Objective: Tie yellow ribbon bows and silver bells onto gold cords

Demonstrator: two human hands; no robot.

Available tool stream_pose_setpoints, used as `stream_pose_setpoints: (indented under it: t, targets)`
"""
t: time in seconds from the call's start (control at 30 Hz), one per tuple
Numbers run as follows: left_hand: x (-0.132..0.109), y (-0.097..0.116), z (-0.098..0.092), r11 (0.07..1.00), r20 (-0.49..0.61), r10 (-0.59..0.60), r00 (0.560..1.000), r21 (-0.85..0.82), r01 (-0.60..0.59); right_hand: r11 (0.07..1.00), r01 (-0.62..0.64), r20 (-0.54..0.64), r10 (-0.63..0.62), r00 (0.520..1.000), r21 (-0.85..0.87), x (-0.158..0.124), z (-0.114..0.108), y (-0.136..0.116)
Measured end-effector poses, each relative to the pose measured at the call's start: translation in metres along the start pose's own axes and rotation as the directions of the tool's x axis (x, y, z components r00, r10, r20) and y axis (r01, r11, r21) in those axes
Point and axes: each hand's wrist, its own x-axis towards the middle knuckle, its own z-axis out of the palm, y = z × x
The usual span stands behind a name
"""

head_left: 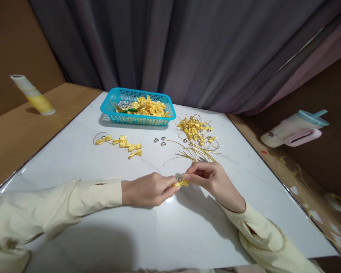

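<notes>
Between the thumb and fingers of my left hand (pixel 152 189) is a small yellow ribbon bow (pixel 183 183), with a small silver piece (pixel 179 179) at its upper edge. My right hand (pixel 206 177) is closed in a pinch at the bow's right end; its fingertips cover whatever lies between them. Just beyond the right hand, thin gold cords (pixel 197 151) are spread on the white table (pixel 159 235). Several loose yellow bows (pixel 135 146) lie ahead of the left hand, and a bow with a cord loop (pixel 104 139) is left of them. Three silver bells (pixel 163 144) sit mid-table.
A blue plastic basket (pixel 110 113) at the back holds yellow bows and silver pieces. Right of it is a heap of bows on cord loops (pixel 194 127). A tumbler (pixel 295 127) stands on the right-hand surface, a yellow-and-white roll (pixel 35 96) on the left. A dark curtain (pixel 142 45) hangs behind.
</notes>
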Motion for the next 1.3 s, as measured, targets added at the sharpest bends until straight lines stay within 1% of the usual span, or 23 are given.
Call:
stream_pose_setpoints:
  t: [0.13,0.2,0.3,0.4,0.53,0.6,0.63,0.67,0.73,0.8,0.87,0.93,1.07,1.17,1.3]
  targets:
    - [0.0,0.001,0.0,1.0,-0.007,0.012,1.0,0.017,-0.012,0.998,0.038,-0.022,-0.04,0.999,-0.056,0.0,0.001,0.001]
    - [-0.001,0.001,0.0,1.0,-0.024,0.012,1.0,0.015,-0.011,0.988,0.08,-0.032,-0.085,0.996,-0.13,0.0,0.0,0.001]
    - [0.0,0.002,0.0,0.999,-0.051,-0.005,0.999,-0.033,0.003,0.958,0.165,-0.026,-0.176,0.984,-0.233,0.0,-0.003,0.0]
    - [0.001,0.002,0.0,0.994,-0.08,-0.035,0.996,-0.102,0.027,0.916,0.278,0.027,-0.282,0.959,-0.29,-0.003,-0.008,-0.002]
    - [0.002,0.002,-0.001,0.989,-0.11,-0.049,0.993,-0.147,0.032,0.848,0.438,0.134,-0.417,0.899,-0.298,-0.006,-0.012,-0.004]
    - [0.002,0.002,-0.001,0.989,-0.092,-0.047,0.995,-0.143,0.033,0.839,0.475,0.169,-0.445,0.88,-0.266,-0.007,-0.011,-0.004]
    - [0.002,0.001,-0.001,0.99,-0.07,-0.042,0.997,-0.136,0.032,0.848,0.473,0.178,-0.44,0.88,-0.24,-0.006,-0.01,-0.004]
    - [0.002,0.001,-0.001,0.992,-0.043,-0.035,0.998,-0.125,0.029,0.864,0.456,0.182,-0.423,0.888,-0.212,-0.006,-0.009,-0.003]
    - [0.001,0.0,-0.002,0.996,0.001,-0.018,1.0,-0.09,0.018,0.913,0.374,0.166,-0.348,0.923,-0.164,-0.004,-0.007,-0.003]
    - [0.001,-0.001,-0.001,0.999,0.029,0.002,1.0,-0.05,0.0,0.965,0.24,0.125,-0.227,0.966,-0.108,-0.002,-0.004,-0.002]
    - [0.001,-0.001,-0.001,1.0,0.048,0.014,0.999,-0.022,-0.013,0.995,0.094,0.098,-0.091,0.991,-0.027,0.0,-0.002,-0.001]
    - [0.001,-0.001,-0.001,1.0,0.062,0.027,0.998,-0.008,-0.026,0.999,-0.011,0.098,0.006,0.995,0.046,0.002,-0.001,-0.001]
    - [0.0,-0.001,0.0,0.999,0.056,0.036,0.998,0.003,-0.036,0.99,-0.114,0.105,0.105,0.989,0.079,0.004,-0.002,0.001]
    - [-0.001,0.0,-0.001,0.999,0.042,0.047,0.998,0.009,-0.047,0.983,-0.163,0.109,0.154,0.982,0.079,0.004,-0.004,0.002]
    - [-0.001,0.0,-0.002,0.998,0.031,0.055,0.998,0.006,-0.056,0.982,-0.183,0.099,0.178,0.979,0.05,0.005,-0.005,0.001]
